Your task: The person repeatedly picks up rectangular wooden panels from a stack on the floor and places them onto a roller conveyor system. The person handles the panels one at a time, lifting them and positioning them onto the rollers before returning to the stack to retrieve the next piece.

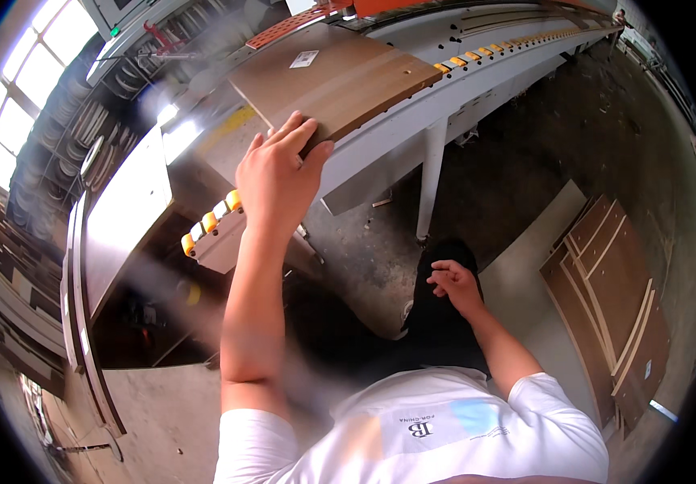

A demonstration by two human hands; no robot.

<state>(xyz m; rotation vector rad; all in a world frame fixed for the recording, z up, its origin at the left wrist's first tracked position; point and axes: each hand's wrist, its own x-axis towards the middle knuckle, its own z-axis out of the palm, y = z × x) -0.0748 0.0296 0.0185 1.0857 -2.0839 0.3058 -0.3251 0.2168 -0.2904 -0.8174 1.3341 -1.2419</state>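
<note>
A brown wood-grain panel [364,85] with a white label lies on the bed of a long machine. My left hand [279,173] reaches up to its near corner. The fingers are spread and rest on the panel's end, with the thumb by its front edge; they do not wrap round it. Lower down, my right hand [454,284] hangs in front of my dark trouser leg. Its fingers are loosely bent and apart, and nothing shows in them.
Yellow and white rollers [211,222] line the machine's edge. A machine leg [432,177] stands on the floor ahead. Stacked brown panels [606,274] lie at the right. A pale panel [126,222] stands at the left, near shelves of coiled edging strips [94,137].
</note>
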